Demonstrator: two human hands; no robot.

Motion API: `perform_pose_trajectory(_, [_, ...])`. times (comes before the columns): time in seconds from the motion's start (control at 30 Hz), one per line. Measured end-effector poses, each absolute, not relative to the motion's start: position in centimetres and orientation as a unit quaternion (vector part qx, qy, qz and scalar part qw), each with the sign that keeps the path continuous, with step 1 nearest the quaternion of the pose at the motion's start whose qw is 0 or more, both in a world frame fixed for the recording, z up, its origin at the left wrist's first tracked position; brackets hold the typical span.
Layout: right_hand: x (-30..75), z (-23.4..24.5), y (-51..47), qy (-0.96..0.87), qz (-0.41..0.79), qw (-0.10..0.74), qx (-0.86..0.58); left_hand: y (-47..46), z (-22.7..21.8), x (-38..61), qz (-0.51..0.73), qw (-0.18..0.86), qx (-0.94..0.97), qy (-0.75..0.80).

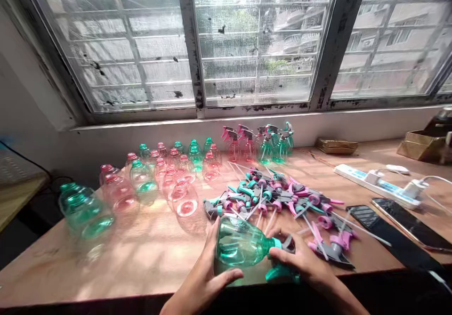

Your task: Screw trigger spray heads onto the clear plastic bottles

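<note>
Left grip (206,277) wrapped round green bottle (240,246) at tabletop (148,254) edge; right grip (303,258) pinching its sprayer (282,271). Any print unreadable.

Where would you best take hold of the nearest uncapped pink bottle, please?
Probably by its narrow neck, from above: the pink bottle stands upright, other bottles crowd its left and back, and the spray heads lie close on its right.
</note>
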State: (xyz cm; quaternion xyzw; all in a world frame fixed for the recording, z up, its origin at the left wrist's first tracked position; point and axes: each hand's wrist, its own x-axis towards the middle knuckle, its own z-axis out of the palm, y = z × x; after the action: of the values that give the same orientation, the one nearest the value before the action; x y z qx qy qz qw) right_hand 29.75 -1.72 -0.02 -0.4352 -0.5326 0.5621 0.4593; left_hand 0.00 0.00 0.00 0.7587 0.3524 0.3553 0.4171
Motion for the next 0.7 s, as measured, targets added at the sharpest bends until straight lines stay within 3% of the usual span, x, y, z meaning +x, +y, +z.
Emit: perform_pose_trajectory(0.7, [29.8,-0.3,-1.7,-0.538,0.559,0.459,-0.433,-0.3,1.2,0.5,0.344,0.409,0.761,0.368])
